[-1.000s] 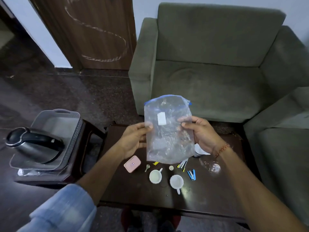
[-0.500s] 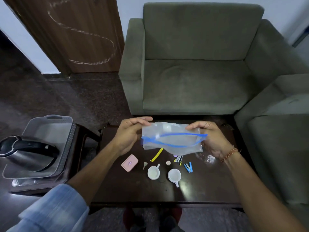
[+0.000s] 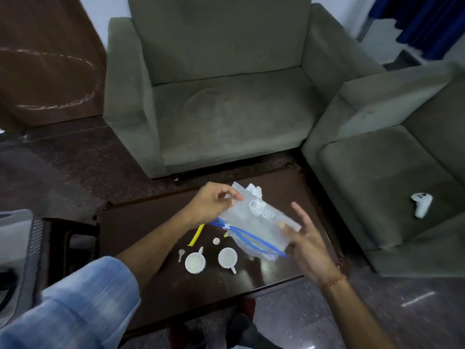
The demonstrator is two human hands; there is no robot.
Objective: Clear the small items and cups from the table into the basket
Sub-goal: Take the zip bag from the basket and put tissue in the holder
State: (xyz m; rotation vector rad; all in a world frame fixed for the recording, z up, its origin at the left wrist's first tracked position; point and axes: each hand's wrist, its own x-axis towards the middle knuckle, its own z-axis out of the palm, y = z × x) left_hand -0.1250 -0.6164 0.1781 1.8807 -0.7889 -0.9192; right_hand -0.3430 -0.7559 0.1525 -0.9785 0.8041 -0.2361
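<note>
My left hand (image 3: 214, 205) pinches the upper corner of a clear zip bag (image 3: 259, 222) with a blue seal, held slanted above the dark table (image 3: 141, 222). My right hand (image 3: 305, 239) touches the bag's right edge with its thumb, fingers spread and straight. Under the bag stand two small white cups (image 3: 195, 263) (image 3: 227, 258). Beside them lie a key (image 3: 180, 254), a yellow strip (image 3: 197, 234) and a small white cap (image 3: 216, 241). Crumpled white paper (image 3: 254, 191) shows behind the bag. The grey basket (image 3: 17, 243) sits at the far left, partly cut off.
A green armchair (image 3: 226, 109) stands behind the table and a second sofa (image 3: 377, 177) to the right, with a white controller (image 3: 421, 204) on its seat. The basket rests on a low dark stand left of the table.
The view has swung right, pushing the basket to the edge. The bag has turned from level to slanted, and my right hand's fingers have spread open along its edge.
</note>
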